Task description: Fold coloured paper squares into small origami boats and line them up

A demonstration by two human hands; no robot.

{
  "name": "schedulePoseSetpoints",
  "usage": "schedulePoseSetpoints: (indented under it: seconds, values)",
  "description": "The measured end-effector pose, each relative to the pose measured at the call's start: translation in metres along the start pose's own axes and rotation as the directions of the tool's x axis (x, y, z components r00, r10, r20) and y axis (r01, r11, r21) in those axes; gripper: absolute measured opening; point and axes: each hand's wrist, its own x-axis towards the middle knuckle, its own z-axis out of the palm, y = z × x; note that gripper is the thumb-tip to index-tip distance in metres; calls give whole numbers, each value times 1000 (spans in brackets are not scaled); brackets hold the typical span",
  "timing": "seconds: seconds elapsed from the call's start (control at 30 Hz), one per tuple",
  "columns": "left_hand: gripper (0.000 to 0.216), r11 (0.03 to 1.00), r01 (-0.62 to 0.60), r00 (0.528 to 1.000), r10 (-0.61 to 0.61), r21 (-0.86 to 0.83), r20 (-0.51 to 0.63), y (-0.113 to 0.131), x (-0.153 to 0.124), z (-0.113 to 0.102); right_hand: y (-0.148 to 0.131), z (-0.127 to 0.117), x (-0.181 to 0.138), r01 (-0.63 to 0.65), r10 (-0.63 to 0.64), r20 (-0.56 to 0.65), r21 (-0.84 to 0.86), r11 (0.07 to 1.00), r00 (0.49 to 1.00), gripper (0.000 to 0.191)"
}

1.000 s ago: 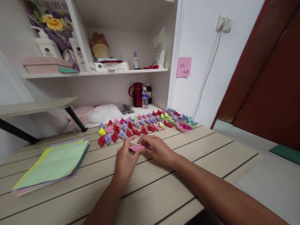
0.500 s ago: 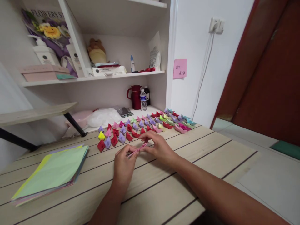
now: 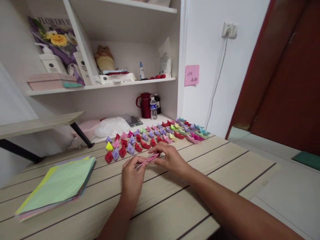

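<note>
Between my two hands is a small folded piece of pink paper (image 3: 150, 159), held just above the table and tilted up toward the right. My left hand (image 3: 132, 170) pinches its lower left end between thumb and fingers. On the other end, my right hand (image 3: 168, 157) has its thumb and fingertips closed at the paper's right edge. The fingers hide part of the folds. Beyond my hands, several rows of small folded paper boats (image 3: 137, 147) in red, purple, pink, yellow, green and blue stand on the table.
A stack of coloured paper sheets (image 3: 57, 183), light green on top, lies at the left of the slatted table (image 3: 175, 206). Behind stand a dark red jug (image 3: 145, 106), a water bottle (image 3: 153, 109) and a plastic bag (image 3: 112, 126). A small raised shelf (image 3: 42, 124) juts in at left.
My right fingers have shifted slightly on the pink paper, and more of its right end shows. The whole view has moved a little; the boats and sheets lie as before.
</note>
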Motion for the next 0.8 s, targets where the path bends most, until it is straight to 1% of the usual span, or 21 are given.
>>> schedulePoseSetpoints:
  seconds: [0.13,0.23,0.3,0.4,0.43,0.47,0.57,0.8]
  values:
    - [8,1000,-2,1000,2,7,10,2,-1,1,-1,3,-2,23,-22,28,-4,1000,999,9]
    - [8,1000,3,1000,-3,10,20,2,-1,3,-1,3,-3,39,-38,26,-12,999,999,8]
    - [2,1000,9,1000,-9,10,23,0,-1,4,-1,2,-3,52,-51,21,-16,999,998,8]
    - [23,1000,7,1000,-7,18,25,-2,-1,5,-4,0,-4,67,-67,13,-22,998,998,10]
    - [26,1000,1,1000,-1,26,28,-2,-1,5,-4,0,-4,70,-70,10,-24,997,998,11]
    - [25,999,-8,999,7,38,32,-2,-1,4,-5,0,-4,71,-71,8,-25,997,997,11]
    - [15,997,-43,998,40,70,42,0,-1,2,-5,-1,-4,66,-66,-2,-25,997,998,11]
    - [8,990,-123,992,120,73,50,1,1,-1,-3,2,-4,26,-27,12,21,999,1000,12]
